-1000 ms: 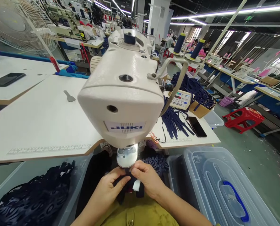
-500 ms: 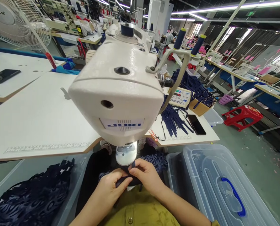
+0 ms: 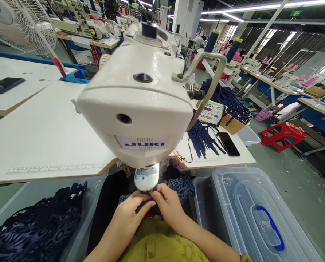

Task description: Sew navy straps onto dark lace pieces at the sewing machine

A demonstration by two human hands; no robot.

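Note:
A white sewing machine (image 3: 140, 105) fills the middle of the view, its lit metal guard (image 3: 147, 179) over the needle area. Just below the guard, my left hand (image 3: 133, 211) pinches dark navy fabric between thumb and fingers. Close beside it, my right hand (image 3: 169, 204) grips the same fabric at the guard's lower right edge. Patterned navy fabric (image 3: 180, 187) hangs behind my right hand. The needle and the fabric edge under it are hidden by the guard and my fingers.
A clear bin (image 3: 93, 203) of navy garments stands at lower left, a lidded clear box (image 3: 241, 203) at lower right. Navy straps (image 3: 202, 140), a phone (image 3: 229, 144) and a control panel (image 3: 210, 112) lie on the right tabletop. A red stool (image 3: 284, 136) is farther right.
Both hands stay at the guard with the fabric. The navy fabric between them has shifted up toward the guard, and less of it shows below my fingers. The view has tilted slightly.

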